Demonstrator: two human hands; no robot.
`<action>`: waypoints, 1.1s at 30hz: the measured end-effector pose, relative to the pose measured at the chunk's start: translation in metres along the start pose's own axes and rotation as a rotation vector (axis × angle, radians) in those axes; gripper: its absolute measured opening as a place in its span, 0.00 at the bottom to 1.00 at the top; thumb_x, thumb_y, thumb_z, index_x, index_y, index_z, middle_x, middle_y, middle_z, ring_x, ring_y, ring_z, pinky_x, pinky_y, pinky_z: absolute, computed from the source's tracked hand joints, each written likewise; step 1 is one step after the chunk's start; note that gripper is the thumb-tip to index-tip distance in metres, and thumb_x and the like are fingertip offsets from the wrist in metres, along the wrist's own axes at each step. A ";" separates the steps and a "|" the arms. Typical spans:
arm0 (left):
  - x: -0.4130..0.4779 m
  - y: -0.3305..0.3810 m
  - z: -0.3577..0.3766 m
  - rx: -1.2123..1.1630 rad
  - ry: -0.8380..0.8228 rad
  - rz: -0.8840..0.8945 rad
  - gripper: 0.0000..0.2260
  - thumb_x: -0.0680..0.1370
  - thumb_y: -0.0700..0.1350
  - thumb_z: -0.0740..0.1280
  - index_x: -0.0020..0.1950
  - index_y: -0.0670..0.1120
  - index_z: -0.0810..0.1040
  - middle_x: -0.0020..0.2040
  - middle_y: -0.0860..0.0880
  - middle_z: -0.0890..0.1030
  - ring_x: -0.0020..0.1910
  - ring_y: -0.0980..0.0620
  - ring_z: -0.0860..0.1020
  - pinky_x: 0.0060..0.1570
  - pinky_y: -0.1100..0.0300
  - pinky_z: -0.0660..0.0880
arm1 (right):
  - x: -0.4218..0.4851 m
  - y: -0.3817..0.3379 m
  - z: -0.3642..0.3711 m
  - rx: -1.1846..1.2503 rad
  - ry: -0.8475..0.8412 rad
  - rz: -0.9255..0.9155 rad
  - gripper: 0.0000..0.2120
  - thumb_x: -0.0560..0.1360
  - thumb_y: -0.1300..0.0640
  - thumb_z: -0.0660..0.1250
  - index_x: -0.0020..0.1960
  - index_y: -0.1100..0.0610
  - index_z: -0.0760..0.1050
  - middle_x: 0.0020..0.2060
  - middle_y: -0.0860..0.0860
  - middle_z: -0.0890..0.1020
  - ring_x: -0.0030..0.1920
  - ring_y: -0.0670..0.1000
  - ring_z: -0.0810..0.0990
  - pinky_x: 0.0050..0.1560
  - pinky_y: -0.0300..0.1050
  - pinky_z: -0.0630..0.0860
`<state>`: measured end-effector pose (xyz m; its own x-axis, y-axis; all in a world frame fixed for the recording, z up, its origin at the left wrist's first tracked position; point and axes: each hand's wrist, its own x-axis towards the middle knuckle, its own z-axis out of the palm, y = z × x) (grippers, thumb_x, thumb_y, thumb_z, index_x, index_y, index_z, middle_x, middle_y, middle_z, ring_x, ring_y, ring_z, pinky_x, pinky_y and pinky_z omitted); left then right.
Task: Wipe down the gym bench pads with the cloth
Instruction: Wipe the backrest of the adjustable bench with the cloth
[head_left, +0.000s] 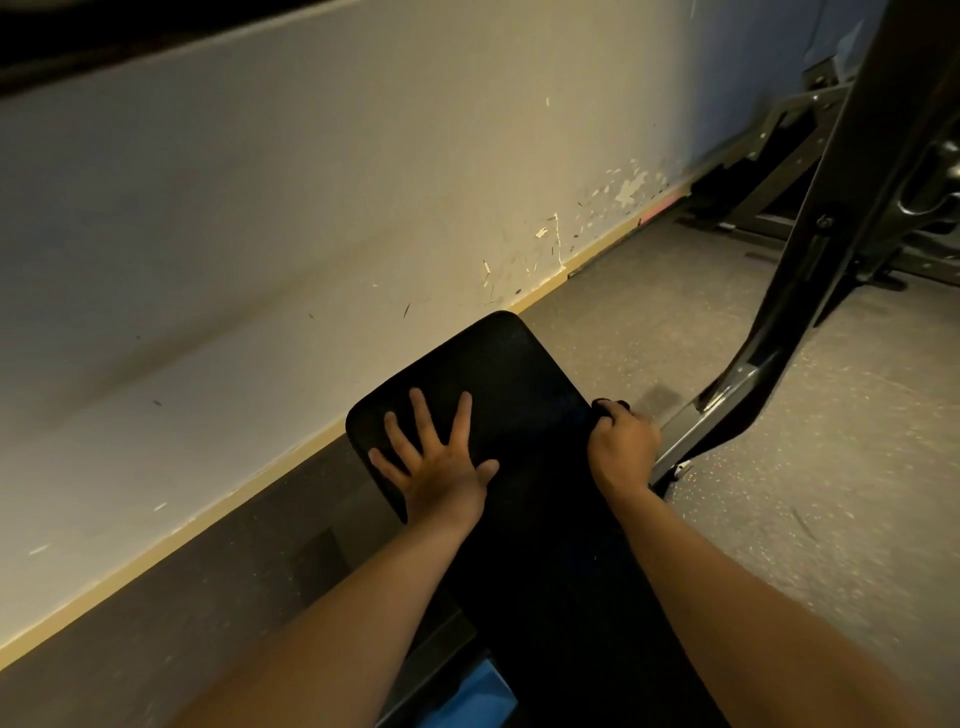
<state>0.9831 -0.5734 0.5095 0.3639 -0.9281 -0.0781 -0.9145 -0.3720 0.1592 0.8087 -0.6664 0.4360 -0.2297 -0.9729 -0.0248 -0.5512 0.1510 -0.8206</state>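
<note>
A black gym bench pad (498, 364) runs away from me toward the wall, its rounded far end in the middle of the view. My left hand (436, 462) lies flat on the pad's left side with the fingers spread. My right hand (623, 441) is at the pad's right edge, fingers curled round a small dark bunched cloth (609, 405). Only a bit of the cloth shows past the fingertips. Both forearms reach in from the bottom of the view.
A scuffed pale wall (311, 208) with a yellow skirting strip runs along the left. A dark metal machine frame (810, 270) slants down to the floor on the right. The speckled rubber floor (779, 467) lies to the right. A blue object (467, 696) shows under the bench.
</note>
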 end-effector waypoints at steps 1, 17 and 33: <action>0.001 0.002 -0.001 0.021 -0.013 0.023 0.38 0.81 0.59 0.63 0.80 0.65 0.38 0.78 0.48 0.26 0.76 0.37 0.28 0.71 0.30 0.32 | 0.004 0.002 0.000 0.024 -0.025 0.021 0.25 0.75 0.54 0.49 0.64 0.50 0.78 0.58 0.58 0.81 0.56 0.60 0.76 0.60 0.55 0.75; 0.006 0.005 -0.004 0.008 -0.031 0.062 0.38 0.81 0.55 0.66 0.79 0.66 0.42 0.79 0.51 0.31 0.78 0.38 0.32 0.73 0.30 0.36 | 0.042 -0.085 0.002 -0.154 -0.219 -0.085 0.17 0.82 0.54 0.51 0.62 0.57 0.74 0.55 0.59 0.79 0.54 0.59 0.75 0.55 0.52 0.72; 0.005 0.002 -0.003 0.038 -0.002 0.081 0.37 0.81 0.59 0.63 0.79 0.65 0.39 0.79 0.49 0.31 0.78 0.38 0.33 0.73 0.31 0.37 | 0.050 -0.153 0.006 0.073 -0.299 -0.043 0.20 0.81 0.61 0.51 0.68 0.53 0.72 0.62 0.57 0.75 0.64 0.60 0.69 0.66 0.52 0.69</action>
<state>0.9838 -0.5786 0.5124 0.2883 -0.9551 -0.0679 -0.9470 -0.2949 0.1272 0.8868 -0.7390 0.5571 0.0447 -0.9882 -0.1467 -0.4938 0.1058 -0.8631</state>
